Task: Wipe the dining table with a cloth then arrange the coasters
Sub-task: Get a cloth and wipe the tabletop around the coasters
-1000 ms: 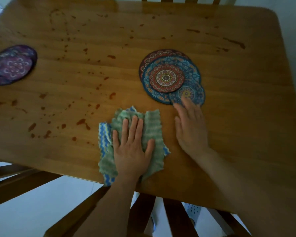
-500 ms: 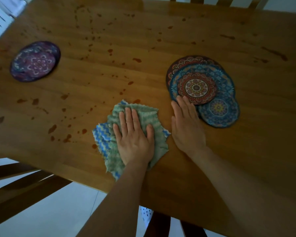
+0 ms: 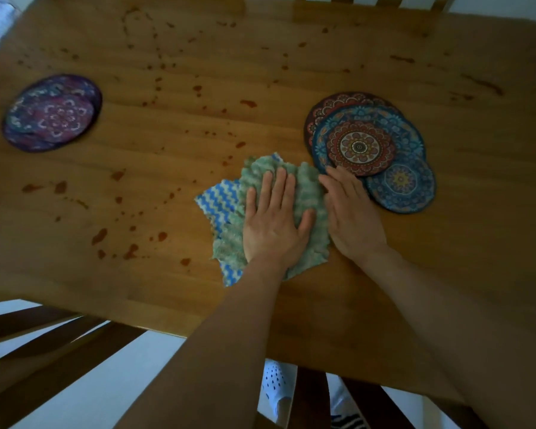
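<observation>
The wooden table (image 3: 291,72) spreads out under and all around my fingers. Dark chair slats (image 3: 59,351) show below its near edge, back behind my wrists. The stack of coasters (image 3: 359,147), overlapping rounds in blue and red patterns, lies just ahead of my right fingertips, which touch its near edge. A purple coaster (image 3: 51,114), blurred, sits well off to the left of my left fingers. The cloth (image 3: 310,193), green with a blue zigzag side, is crumpled on the table beneath my left hand (image 3: 273,221), which presses it flat, fingers straight and close together. My right hand (image 3: 353,218) lies flat with straight fingers, its side against the cloth's right edge. Reddish stains (image 3: 248,103) dot the wood ahead and left of my fingers.
</observation>
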{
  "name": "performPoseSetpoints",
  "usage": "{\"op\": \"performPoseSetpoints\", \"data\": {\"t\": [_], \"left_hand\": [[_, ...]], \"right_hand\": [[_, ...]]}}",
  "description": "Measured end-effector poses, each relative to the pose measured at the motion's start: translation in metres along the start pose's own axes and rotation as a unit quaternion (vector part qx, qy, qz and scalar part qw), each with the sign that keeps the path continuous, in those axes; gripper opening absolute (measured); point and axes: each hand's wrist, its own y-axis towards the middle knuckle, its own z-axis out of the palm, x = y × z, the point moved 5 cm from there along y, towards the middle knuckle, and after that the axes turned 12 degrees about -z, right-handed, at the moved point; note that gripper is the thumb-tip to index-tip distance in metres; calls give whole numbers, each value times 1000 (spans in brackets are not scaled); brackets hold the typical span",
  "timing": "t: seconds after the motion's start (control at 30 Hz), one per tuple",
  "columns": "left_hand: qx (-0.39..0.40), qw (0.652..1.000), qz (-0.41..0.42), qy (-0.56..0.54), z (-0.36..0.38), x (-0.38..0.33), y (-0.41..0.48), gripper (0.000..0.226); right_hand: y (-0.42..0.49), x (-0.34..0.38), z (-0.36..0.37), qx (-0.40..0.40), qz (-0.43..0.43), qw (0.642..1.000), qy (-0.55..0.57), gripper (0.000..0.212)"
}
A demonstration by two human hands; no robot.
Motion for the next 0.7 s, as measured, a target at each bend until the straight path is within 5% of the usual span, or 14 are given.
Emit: {"op": "performPoseSetpoints", "data": {"t": [0.23, 0.3, 0.4, 0.53, 0.63, 0.7], "left_hand": [[47, 993, 53, -97, -3, 6, -43, 66], [60, 971, 29, -228, -17, 13, -37, 52], [-26, 940, -66, -335, -41, 35, -27, 36], [2, 971, -150, -185, -51, 48, -17, 49], [70, 978, -160, -117, -46, 47, -8, 54], [82, 976, -169, -111, -49, 50, -7, 35]], "right_hand": [[2, 6, 1, 52, -19, 997, -52, 51], [5, 15, -3, 37, -20, 998, -49, 49], [16, 33, -7, 44, -8, 999, 14, 44], [37, 54, -5, 149, -12, 989, -3, 54], [45, 61, -6, 183, -9, 983, -19, 34], [47, 60, -11, 200, -8, 980, -15, 20]]}}
